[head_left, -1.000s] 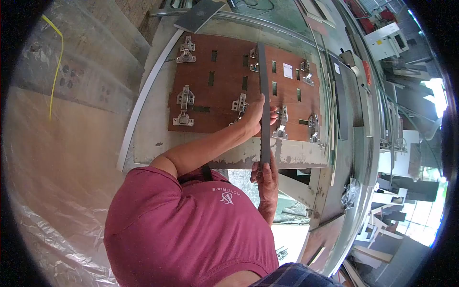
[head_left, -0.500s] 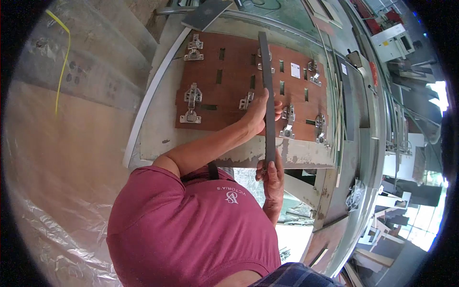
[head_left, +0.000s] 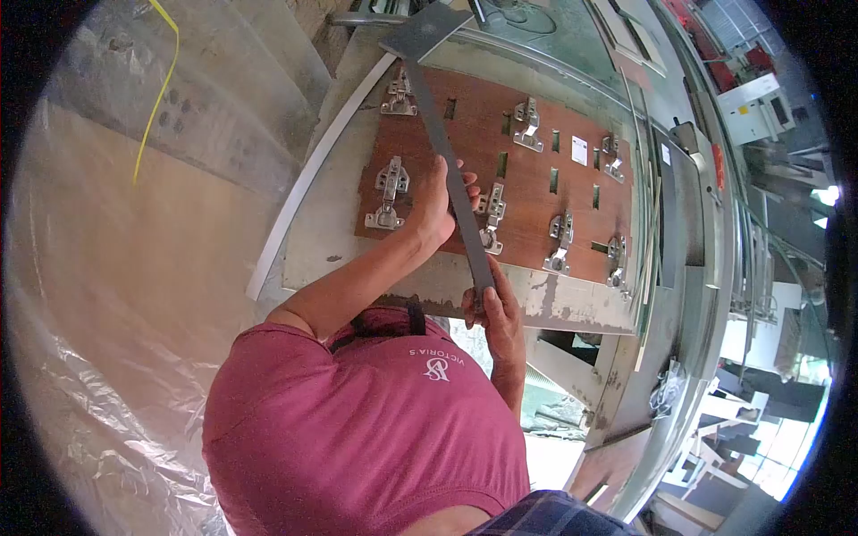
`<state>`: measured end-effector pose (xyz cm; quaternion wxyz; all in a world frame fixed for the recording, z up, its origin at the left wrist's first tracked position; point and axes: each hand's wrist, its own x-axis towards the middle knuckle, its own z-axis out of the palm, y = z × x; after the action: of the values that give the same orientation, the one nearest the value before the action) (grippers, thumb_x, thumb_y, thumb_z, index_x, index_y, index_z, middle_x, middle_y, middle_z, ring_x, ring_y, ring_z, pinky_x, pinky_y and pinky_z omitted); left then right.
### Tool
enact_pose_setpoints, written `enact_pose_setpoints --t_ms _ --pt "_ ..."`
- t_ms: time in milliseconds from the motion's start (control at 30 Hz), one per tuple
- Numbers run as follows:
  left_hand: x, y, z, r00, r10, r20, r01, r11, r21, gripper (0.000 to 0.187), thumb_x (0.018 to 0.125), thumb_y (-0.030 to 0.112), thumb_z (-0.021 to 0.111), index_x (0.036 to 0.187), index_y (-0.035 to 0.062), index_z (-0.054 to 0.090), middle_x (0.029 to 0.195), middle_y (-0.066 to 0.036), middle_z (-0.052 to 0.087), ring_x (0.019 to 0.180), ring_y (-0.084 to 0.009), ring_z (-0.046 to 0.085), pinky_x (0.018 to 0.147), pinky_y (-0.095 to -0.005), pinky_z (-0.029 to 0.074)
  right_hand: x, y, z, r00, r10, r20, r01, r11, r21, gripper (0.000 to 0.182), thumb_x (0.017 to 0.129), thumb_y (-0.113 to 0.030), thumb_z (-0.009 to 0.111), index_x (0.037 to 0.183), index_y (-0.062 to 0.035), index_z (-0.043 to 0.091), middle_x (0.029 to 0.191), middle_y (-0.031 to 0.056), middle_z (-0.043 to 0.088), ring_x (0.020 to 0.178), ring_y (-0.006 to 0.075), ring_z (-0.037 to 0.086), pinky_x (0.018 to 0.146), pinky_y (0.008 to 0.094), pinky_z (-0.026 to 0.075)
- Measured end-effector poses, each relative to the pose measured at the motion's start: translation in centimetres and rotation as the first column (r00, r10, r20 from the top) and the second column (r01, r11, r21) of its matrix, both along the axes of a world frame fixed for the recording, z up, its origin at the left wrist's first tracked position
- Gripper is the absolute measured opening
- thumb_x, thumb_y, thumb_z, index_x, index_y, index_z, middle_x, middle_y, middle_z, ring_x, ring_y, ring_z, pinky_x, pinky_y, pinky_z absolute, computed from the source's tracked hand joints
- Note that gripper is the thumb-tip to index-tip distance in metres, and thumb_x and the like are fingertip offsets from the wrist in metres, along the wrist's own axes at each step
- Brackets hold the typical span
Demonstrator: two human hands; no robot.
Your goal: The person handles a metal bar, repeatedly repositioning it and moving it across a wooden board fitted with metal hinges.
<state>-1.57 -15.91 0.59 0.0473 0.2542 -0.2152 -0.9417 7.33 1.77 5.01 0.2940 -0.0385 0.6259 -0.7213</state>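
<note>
A long, narrow dark grey strip [head_left: 436, 121] slants over the board, its far end close to or overlapping a dark plate. My left hand [head_left: 436, 204] is closed around the strip's middle, thumb on one side and fingertips showing on the other. At the near end, my right hand [head_left: 499, 308] grips the strip between thumb and fingers. Beneath lies a reddish-brown slotted board [head_left: 527, 232] carrying several metal cabinet hinges, among them one hinge [head_left: 390, 193] left of my left hand and another hinge [head_left: 491, 217] just right of the strip.
The board rests on a worn, pale worktable [head_left: 313, 255]. A pale edging strip [head_left: 313, 183] lies along its left side, and the dark plate [head_left: 424, 31] sits at the far left corner. Thin long strips [head_left: 645, 232] run along the right. Plastic sheeting [head_left: 116, 295] covers the left side.
The strip's far end has swung left across the board, from near upright to slanting. Both hands have shifted left with it and keep their hold. The camera view has moved slightly.
</note>
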Motion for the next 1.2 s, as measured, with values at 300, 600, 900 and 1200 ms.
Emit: enact_pose_setpoints --t_ms 300,600,900,1200 --pt "0.5 -0.6 -0.5 1.000 0.023 0.012 -0.024 0.999 0.032 0.037 0.092 0.041 0.037 0.103 0.0066 0.046 0.083 -0.009 0.054 0.070 -0.0207 0.052 0.065 -0.0380 0.047 0.1 -0.6 -0.2 0.999 -0.001 0.033 0.001 1.000 -0.020 0.061 0.087 -0.037 0.049 0.134 -0.0031 0.028 0.073 0.0055 0.054 0.060 0.0106 0.049 0.053 0.0234 0.041" --pt "0.7 -0.7 -0.7 1.000 0.015 0.011 -0.015 1.000 0.016 0.037 0.092 0.040 0.036 0.103 0.0066 0.047 0.083 -0.009 0.054 0.069 -0.0207 0.052 0.064 -0.0374 0.046 0.4 -0.5 -0.6 0.999 0.003 0.038 -0.003 1.000 -0.010 0.061 0.087 -0.037 0.049 0.134 -0.0037 0.029 0.074 0.0058 0.055 0.061 0.0108 0.050 0.053 0.0235 0.041" --pt "1.4 -0.1 -0.6 1.000 0.006 0.019 -0.007 1.000 0.020 0.036 0.091 0.040 0.038 0.105 0.0078 0.047 0.084 -0.009 0.055 0.070 -0.0204 0.053 0.066 -0.0382 0.047 1.0 -0.2 -0.9 0.997 -0.047 0.059 0.050 0.998 -0.046 0.063 0.085 -0.038 0.052 0.132 -0.0029 0.031 0.072 0.0063 0.054 0.057 0.0093 0.049 0.047 0.0208 0.040" --pt "5.5 1.3 0.8 0.988 -0.144 -0.060 0.150 0.984 0.100 0.040 0.086 0.044 0.048 0.104 0.0087 0.046 0.090 -0.010 0.059 0.091 -0.0271 0.059 0.083 -0.0438 0.046 2.6 8.0 -2.6 0.976 -0.175 0.133 0.189 0.976 -0.108 0.079 0.074 -0.050 0.061 0.122 0.0083 0.040 0.057 0.0043 0.050 0.045 0.0115 0.045 0.041 0.0231 0.037"
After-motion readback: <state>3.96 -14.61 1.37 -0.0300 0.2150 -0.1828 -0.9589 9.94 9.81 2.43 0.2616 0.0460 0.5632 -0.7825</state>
